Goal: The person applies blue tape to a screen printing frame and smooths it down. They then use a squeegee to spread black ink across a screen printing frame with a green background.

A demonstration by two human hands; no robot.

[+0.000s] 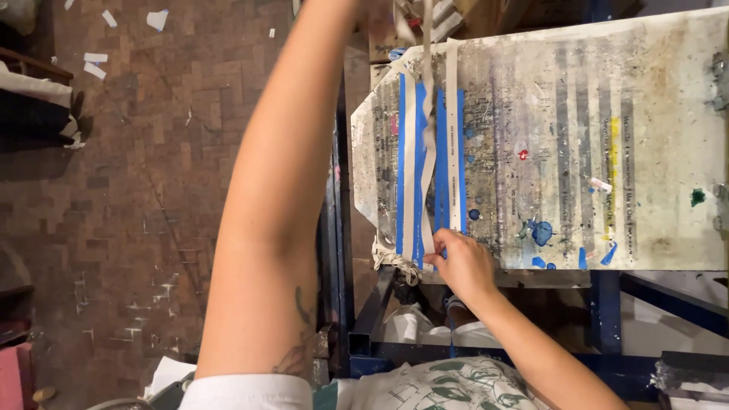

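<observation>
Both arms are bare from the shoulder down. The left arm [277,205] carries a dark tattoo on the upper arm, near the white hem of a short sleeve [243,391]. The shirt [433,386] is white, printed across the chest with a green line drawing. The right hand [463,264] has no glove, ring or watch that shows, and its forearm is uncovered.
</observation>
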